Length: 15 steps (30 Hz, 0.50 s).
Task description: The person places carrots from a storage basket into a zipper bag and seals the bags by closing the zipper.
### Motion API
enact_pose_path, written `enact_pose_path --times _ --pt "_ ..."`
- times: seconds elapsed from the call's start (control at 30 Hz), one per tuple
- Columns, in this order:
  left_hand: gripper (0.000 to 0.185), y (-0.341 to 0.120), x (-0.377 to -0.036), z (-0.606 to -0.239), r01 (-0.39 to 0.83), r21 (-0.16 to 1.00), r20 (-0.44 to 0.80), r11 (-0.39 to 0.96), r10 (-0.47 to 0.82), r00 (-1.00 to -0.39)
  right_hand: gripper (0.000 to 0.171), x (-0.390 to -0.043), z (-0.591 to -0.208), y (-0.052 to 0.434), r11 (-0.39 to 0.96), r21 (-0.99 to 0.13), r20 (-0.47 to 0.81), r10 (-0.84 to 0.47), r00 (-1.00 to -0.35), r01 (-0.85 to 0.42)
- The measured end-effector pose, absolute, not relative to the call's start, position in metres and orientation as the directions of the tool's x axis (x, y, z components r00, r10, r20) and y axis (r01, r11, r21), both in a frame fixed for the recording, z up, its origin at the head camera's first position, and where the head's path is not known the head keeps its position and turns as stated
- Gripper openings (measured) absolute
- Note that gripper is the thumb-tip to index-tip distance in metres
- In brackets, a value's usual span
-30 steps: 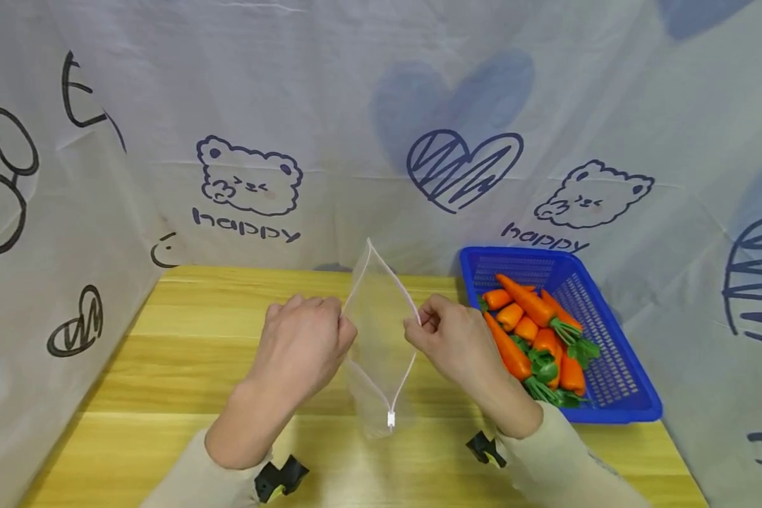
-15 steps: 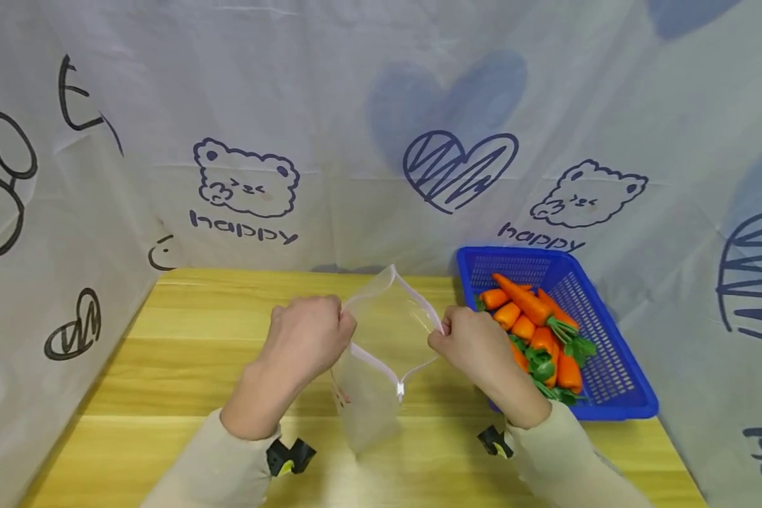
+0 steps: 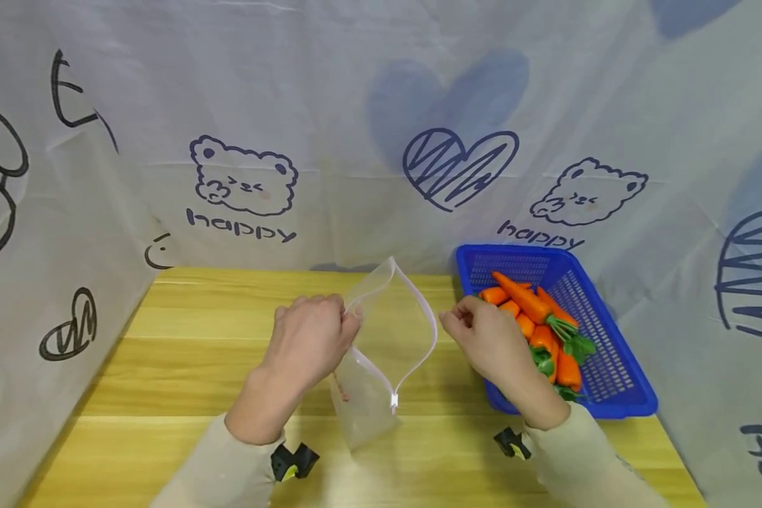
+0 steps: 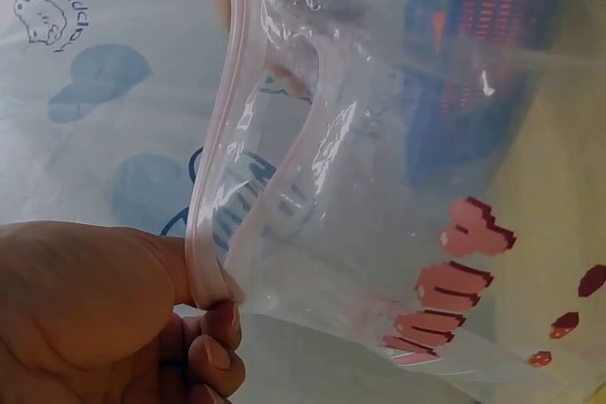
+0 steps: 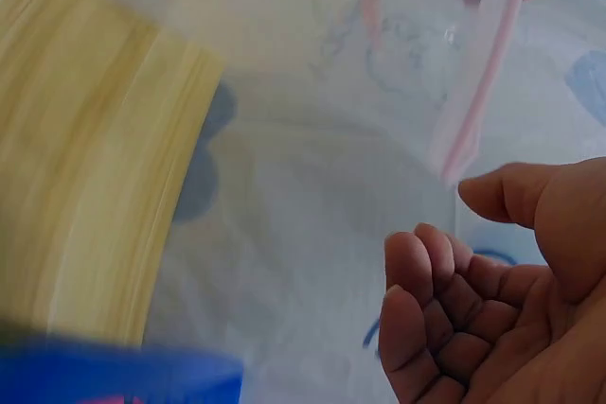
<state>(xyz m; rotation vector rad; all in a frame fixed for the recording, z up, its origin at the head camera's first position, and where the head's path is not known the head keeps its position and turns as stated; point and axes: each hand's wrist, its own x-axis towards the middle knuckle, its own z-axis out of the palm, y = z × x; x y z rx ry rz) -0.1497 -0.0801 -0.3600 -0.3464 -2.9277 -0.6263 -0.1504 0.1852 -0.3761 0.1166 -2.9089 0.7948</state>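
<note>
Released by the right hand [image 3: 490, 337], now loose-fingered, the zip bag [image 3: 381, 353] hangs pinched in left hand [image 3: 310, 340].

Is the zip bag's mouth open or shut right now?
Open: the bag's pink zip strips bow apart, the left hand pinching one; the slider sits at the near end.

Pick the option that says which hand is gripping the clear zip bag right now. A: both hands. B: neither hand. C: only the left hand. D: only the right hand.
C: the left hand pinches the rim of the zip bag, as the left wrist view shows, while the right hand is off the rim, empty with loosely curled fingers, beside the blue basket.
</note>
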Motion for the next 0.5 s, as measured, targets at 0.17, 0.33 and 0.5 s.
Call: enact_pose_path --times 0.17,0.33,0.5 --pt "0.036 -0.076 -0.149 -0.361 0.242 0.402 0.152 0.883 0.196 -0.969 0.015 -0.159 -0.377 0.226 0.924 -0.358 0.160 -0.079 -0.984 -0.132" --pt "0.036 -0.075 -0.149 -0.364 0.225 0.417 0.125 0.881 0.190 -0.974 0.012 -0.178 -0.393 0.262 0.958 -0.262 0.061 -0.103 -0.993 -0.116" --pt "0.036 -0.074 -0.148 -0.365 0.230 0.424 0.122 0.876 0.196 -0.973 0.018 -0.192 -0.419 0.281 0.965 -0.249 -0.053 -0.093 -0.994 -0.077"
